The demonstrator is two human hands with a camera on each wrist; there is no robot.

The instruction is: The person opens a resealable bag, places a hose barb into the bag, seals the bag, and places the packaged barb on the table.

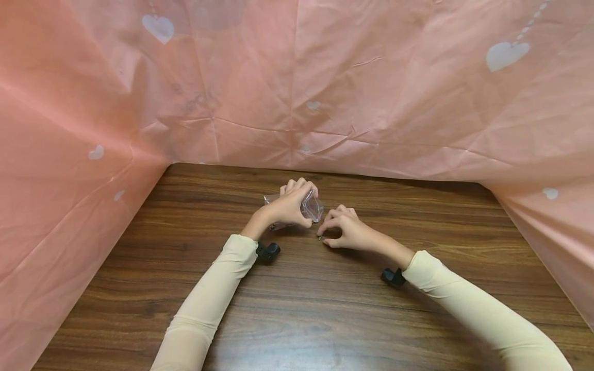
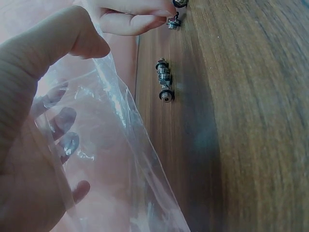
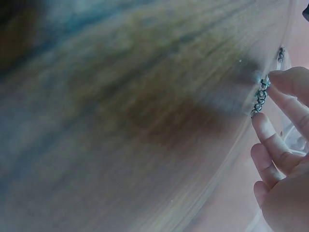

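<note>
My left hand (image 1: 291, 205) grips a clear plastic bag (image 1: 313, 206), its mouth spread toward the right hand. In the left wrist view the thumb lies over the bag (image 2: 106, 140) and the other fingers show through the film. My right hand (image 1: 347, 229) is just right of the bag, low over the table. Its thumb and fingertip pinch a small metal fitting (image 3: 260, 99) with threads and dark rings. A second such metal fitting (image 2: 164, 79) appears beside the bag's edge, over the wood in the left wrist view.
Both hands work above a brown wood-grain table (image 1: 297, 309). A pink sheet (image 1: 297, 93) with white hearts hangs along the back and both sides. Black wrist cameras (image 1: 268, 252) are strapped at the pale sleeves (image 1: 199, 309).
</note>
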